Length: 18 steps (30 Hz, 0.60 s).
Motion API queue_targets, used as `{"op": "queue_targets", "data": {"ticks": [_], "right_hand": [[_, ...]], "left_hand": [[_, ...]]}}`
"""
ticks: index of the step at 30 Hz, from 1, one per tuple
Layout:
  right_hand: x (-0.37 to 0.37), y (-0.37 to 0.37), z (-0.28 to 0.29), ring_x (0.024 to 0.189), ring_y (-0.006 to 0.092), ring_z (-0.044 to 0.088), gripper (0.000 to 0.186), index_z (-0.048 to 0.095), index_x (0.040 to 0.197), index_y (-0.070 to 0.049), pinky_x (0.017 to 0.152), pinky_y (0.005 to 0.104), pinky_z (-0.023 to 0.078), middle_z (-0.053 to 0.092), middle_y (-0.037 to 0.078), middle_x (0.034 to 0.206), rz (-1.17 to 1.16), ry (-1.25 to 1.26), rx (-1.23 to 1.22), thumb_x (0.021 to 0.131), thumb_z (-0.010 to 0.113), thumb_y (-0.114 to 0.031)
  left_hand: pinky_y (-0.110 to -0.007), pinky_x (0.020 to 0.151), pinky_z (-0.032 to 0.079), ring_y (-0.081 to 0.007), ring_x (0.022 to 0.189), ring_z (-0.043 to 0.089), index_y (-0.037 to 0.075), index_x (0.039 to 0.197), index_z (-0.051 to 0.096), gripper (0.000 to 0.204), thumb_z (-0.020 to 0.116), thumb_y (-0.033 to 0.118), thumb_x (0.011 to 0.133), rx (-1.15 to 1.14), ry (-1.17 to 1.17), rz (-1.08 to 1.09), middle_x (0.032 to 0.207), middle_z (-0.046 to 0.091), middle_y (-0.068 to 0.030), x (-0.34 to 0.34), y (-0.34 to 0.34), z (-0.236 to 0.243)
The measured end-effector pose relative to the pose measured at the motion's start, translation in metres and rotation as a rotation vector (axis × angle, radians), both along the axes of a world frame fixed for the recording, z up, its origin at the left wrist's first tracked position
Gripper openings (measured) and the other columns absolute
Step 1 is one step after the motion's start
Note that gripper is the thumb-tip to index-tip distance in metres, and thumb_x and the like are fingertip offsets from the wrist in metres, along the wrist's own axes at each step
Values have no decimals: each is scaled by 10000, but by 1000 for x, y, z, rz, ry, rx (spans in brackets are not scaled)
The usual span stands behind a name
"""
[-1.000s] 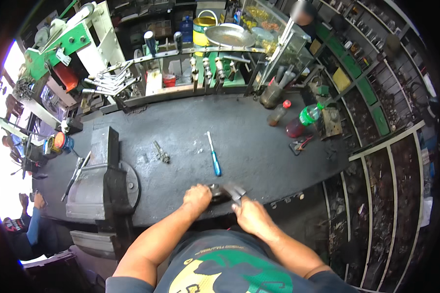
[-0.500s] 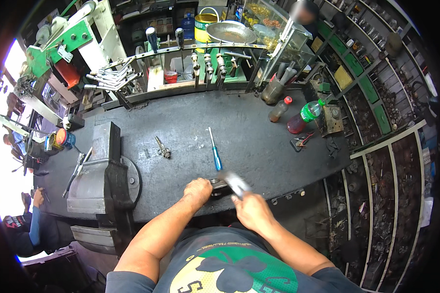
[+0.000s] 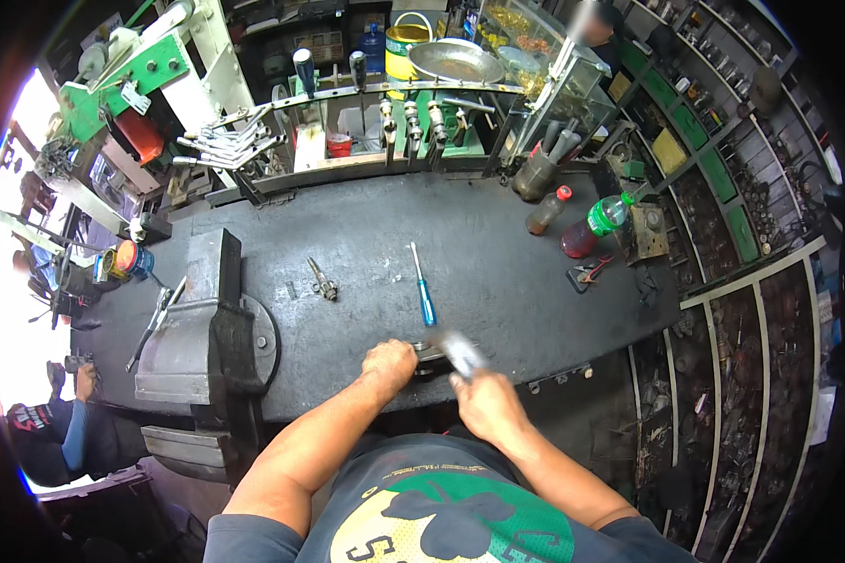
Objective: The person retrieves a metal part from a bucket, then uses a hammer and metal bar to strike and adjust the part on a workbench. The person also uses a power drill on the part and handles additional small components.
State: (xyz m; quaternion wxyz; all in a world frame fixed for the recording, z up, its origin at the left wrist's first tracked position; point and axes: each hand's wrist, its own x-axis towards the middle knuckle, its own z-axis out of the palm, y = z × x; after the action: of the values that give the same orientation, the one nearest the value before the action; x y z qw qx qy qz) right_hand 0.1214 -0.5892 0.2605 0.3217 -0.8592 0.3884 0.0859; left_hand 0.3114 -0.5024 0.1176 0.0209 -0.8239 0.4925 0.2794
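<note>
Head camera: the right hand (image 3: 490, 405) clenches a motion-blurred, silvery, flat-sided metal tool (image 3: 463, 355), its long axis slanting from the fist forward and to the left, its far end over a dark, round metal part (image 3: 429, 353). That part sits at the near edge of the black-topped workbench (image 3: 526, 281), partly hidden, so its axis cannot be told. The left hand (image 3: 391, 362) grasps its left side with curled fingers. Just beyond, a blue-handled steel screwdriver (image 3: 426, 300) lies lengthwise, tip pointing away, leaning slightly left.
</note>
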Motion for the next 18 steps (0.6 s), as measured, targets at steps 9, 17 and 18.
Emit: {"op": "queue_targets", "data": {"ticks": [9,17,18], "right_hand": [[-2,-5,-18,957,588,753,427,684,1190,95,849,647,600,767,371,979,63,51,15,1126,646,-325],[-9,1,-21,989,586,753,424,693,1188,86,877,660,600,768,375,1002,34,66,42,1121,642,-330],[-13,8,-17,997,589,752,431,684,1213,90,891,668,596,765,381,1000,33,70,27,1121,639,-328]], "left_hand": [[-519,997,657,-421,1175,799,-27,1238,770,286,607,115,1051,-1,25,40,1265,786,-277,-1,3,-6],[-529,985,661,-437,1148,804,-35,1223,773,287,589,115,1062,-34,9,26,1252,785,-285,-5,10,-4],[-527,984,661,-439,1148,804,-37,1221,773,287,587,114,1063,-43,6,37,1250,785,-284,-6,12,-6]]}}
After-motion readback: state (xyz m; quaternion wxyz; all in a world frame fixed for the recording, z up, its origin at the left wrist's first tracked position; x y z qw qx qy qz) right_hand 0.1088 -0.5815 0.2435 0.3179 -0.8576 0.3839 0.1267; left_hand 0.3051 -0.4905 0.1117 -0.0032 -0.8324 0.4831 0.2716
